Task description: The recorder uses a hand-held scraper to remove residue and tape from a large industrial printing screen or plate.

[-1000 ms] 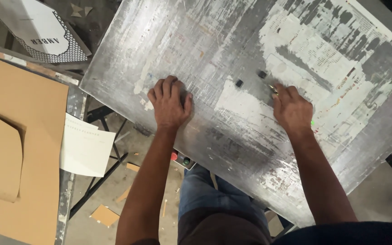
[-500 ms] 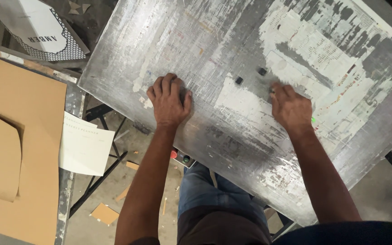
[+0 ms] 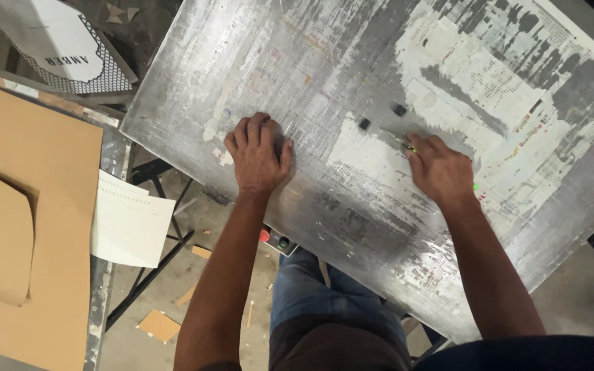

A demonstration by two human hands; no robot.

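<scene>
Two hands on the scuffed metal worktop [image 3: 324, 89]: left hand [image 3: 257, 152] lies flat and empty, fingers curled, probably bracing. Right hand [image 3: 441, 170] pinches a thin yellow-green tool [image 3: 403, 141] just below two small black blocks [image 3: 364, 124], tip down as if scraping the stuck paper.

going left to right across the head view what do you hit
brown cardboard sheet → white paper sheet → left hand flat on the worn metal table → two small black pieces → right hand, holding a thin tool whose kind I cannot tell
</scene>
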